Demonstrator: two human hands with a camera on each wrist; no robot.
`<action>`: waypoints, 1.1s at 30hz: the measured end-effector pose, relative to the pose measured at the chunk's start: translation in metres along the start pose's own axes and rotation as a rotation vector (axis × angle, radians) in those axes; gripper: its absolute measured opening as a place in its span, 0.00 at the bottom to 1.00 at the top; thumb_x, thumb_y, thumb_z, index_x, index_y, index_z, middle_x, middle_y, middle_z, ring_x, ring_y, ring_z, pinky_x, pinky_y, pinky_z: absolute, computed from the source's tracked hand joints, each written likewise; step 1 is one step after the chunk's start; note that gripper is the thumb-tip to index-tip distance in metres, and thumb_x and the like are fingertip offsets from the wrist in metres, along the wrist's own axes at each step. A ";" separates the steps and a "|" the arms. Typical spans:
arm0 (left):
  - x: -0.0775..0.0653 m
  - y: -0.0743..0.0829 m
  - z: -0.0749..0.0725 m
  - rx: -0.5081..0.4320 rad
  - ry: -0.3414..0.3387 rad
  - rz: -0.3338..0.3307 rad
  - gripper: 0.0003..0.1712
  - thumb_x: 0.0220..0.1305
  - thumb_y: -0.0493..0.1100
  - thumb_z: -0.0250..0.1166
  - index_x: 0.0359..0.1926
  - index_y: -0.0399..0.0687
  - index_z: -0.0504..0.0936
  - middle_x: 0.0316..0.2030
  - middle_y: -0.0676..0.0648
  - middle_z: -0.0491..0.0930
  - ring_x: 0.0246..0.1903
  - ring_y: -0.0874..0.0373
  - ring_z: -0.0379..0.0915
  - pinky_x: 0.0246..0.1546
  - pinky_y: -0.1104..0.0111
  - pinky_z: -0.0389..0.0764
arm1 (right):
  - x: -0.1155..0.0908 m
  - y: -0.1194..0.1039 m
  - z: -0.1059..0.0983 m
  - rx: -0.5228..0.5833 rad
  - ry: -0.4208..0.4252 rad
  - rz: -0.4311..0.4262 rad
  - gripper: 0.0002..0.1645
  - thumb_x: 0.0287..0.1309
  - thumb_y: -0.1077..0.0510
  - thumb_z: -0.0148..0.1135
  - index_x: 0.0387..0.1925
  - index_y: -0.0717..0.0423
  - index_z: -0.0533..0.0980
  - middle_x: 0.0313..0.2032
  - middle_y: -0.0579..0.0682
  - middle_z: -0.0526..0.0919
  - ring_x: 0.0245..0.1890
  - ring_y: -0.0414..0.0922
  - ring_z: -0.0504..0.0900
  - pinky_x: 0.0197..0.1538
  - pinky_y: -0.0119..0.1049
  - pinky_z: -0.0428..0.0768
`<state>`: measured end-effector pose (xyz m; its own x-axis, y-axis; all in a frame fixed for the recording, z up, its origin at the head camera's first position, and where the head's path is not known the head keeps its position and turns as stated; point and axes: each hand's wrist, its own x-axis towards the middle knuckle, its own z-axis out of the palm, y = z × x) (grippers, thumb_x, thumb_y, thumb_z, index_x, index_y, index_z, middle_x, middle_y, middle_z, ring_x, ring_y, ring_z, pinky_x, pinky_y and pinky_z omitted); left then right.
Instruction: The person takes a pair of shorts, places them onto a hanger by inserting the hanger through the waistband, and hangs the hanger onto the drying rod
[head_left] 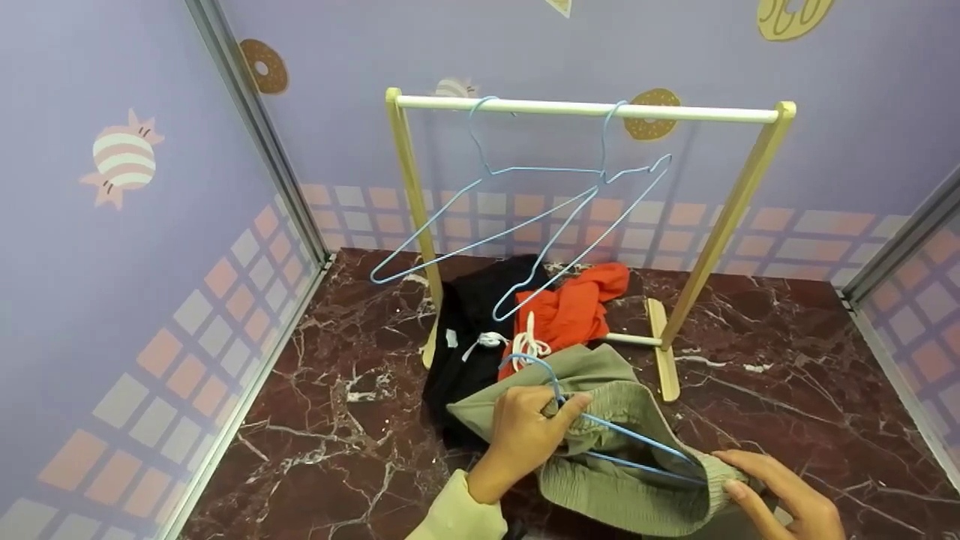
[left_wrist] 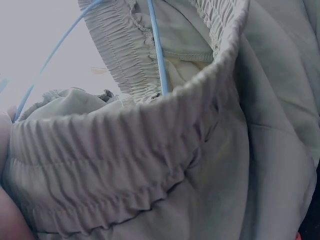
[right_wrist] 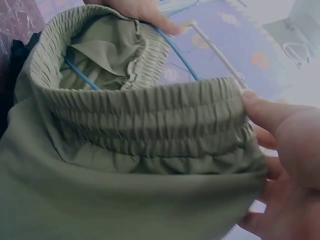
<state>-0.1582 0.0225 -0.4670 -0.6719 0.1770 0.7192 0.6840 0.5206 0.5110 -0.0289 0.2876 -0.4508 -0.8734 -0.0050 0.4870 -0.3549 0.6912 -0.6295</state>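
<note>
Olive-green elastic-waist pants (head_left: 600,487) are spread between my hands, the waistband (right_wrist: 150,112) stretched wide. A blue wire hanger (head_left: 637,435) lies inside the waist opening, its hook pointing up and left. My left hand (head_left: 525,431) grips the hanger just below its hook together with the near edge of the waistband. With thumb and fingers my right hand (head_left: 787,495) pinches the opposite side of the waistband, around the hanger's far end. In the left wrist view the gathered elastic (left_wrist: 100,155) fills the middle, and the hanger wire (left_wrist: 159,50) runs down into the pants.
Behind my hands stands a clothes rack (head_left: 585,107) with wooden posts and a white bar. Two blue hangers (head_left: 487,174) hang from it. Black clothing (head_left: 469,315) and an orange-red garment (head_left: 562,311) with white drawstrings lie on the dark marbled floor (head_left: 322,420). Patterned walls enclose the space.
</note>
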 end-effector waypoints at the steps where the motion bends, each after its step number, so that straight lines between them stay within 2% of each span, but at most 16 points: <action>1: 0.000 0.000 0.000 -0.001 0.003 -0.004 0.34 0.55 0.60 0.62 0.05 0.53 0.55 0.09 0.59 0.46 0.11 0.70 0.38 0.15 0.81 0.42 | -0.001 0.000 -0.002 -0.021 -0.023 0.003 0.25 0.50 0.70 0.62 0.51 0.51 0.75 0.46 0.33 0.78 0.38 0.25 0.77 0.33 0.17 0.71; 3: 0.000 -0.001 -0.001 -0.008 0.010 -0.012 0.33 0.55 0.60 0.62 0.05 0.53 0.56 0.09 0.60 0.46 0.11 0.70 0.38 0.14 0.81 0.42 | -0.003 0.001 -0.005 -0.062 -0.057 -0.005 0.27 0.51 0.69 0.61 0.54 0.49 0.74 0.49 0.28 0.76 0.42 0.22 0.75 0.36 0.15 0.70; 5: 0.000 0.000 -0.001 -0.008 0.015 -0.011 0.33 0.55 0.60 0.62 0.05 0.53 0.56 0.08 0.59 0.47 0.11 0.70 0.37 0.14 0.81 0.41 | -0.003 0.001 -0.006 -0.075 -0.063 -0.032 0.28 0.50 0.69 0.62 0.54 0.50 0.74 0.50 0.28 0.75 0.44 0.21 0.74 0.42 0.13 0.70; 10: 0.001 0.004 -0.002 0.007 0.025 0.015 0.33 0.55 0.59 0.62 0.05 0.53 0.56 0.07 0.59 0.48 0.11 0.70 0.38 0.14 0.81 0.42 | 0.001 0.002 -0.001 -0.083 0.037 -0.155 0.28 0.37 0.73 0.69 0.45 0.53 0.80 0.42 0.35 0.81 0.43 0.21 0.75 0.47 0.13 0.68; 14: 0.000 0.008 -0.003 0.006 0.027 0.012 0.34 0.55 0.59 0.62 0.05 0.53 0.56 0.08 0.59 0.47 0.11 0.70 0.37 0.14 0.81 0.41 | 0.005 0.003 0.008 -0.072 0.104 -0.240 0.26 0.30 0.75 0.70 0.38 0.56 0.82 0.35 0.39 0.84 0.37 0.22 0.77 0.44 0.14 0.70; 17: -0.001 0.009 -0.003 0.006 0.021 0.012 0.34 0.55 0.59 0.62 0.05 0.53 0.55 0.08 0.59 0.46 0.11 0.70 0.36 0.14 0.81 0.41 | 0.006 0.002 0.013 -0.057 0.093 -0.267 0.23 0.30 0.76 0.69 0.35 0.58 0.81 0.28 0.42 0.82 0.28 0.25 0.77 0.33 0.15 0.71; 21: -0.001 0.010 -0.003 0.007 0.011 0.021 0.34 0.55 0.60 0.62 0.05 0.53 0.55 0.09 0.59 0.46 0.12 0.69 0.36 0.14 0.80 0.41 | 0.005 0.001 0.013 -0.109 0.049 -0.248 0.19 0.35 0.75 0.68 0.33 0.56 0.78 0.22 0.37 0.76 0.18 0.26 0.70 0.23 0.17 0.65; 26: 0.001 0.012 -0.006 -0.004 -0.002 0.018 0.33 0.54 0.61 0.62 0.06 0.54 0.56 0.09 0.60 0.46 0.12 0.70 0.37 0.16 0.81 0.41 | 0.005 0.002 0.011 -0.242 0.023 -0.259 0.13 0.43 0.65 0.68 0.33 0.50 0.76 0.23 0.33 0.73 0.20 0.26 0.65 0.27 0.21 0.62; 29: 0.003 0.014 -0.007 0.009 -0.005 0.028 0.33 0.54 0.62 0.61 0.06 0.54 0.56 0.09 0.60 0.46 0.12 0.70 0.38 0.15 0.81 0.42 | 0.006 0.002 0.011 -0.250 0.040 -0.289 0.11 0.44 0.63 0.68 0.33 0.50 0.77 0.23 0.33 0.73 0.21 0.26 0.65 0.28 0.22 0.62; 33: 0.005 0.016 -0.007 0.027 -0.008 0.029 0.33 0.55 0.63 0.60 0.06 0.53 0.57 0.09 0.59 0.48 0.12 0.70 0.39 0.15 0.81 0.42 | 0.007 -0.001 0.010 -0.228 0.037 -0.278 0.14 0.42 0.66 0.68 0.33 0.49 0.77 0.23 0.31 0.69 0.21 0.25 0.62 0.27 0.19 0.61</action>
<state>-0.1486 0.0257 -0.4516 -0.6539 0.1988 0.7300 0.6955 0.5376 0.4767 -0.0382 0.2801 -0.4525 -0.7398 -0.1926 0.6446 -0.4902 0.8106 -0.3204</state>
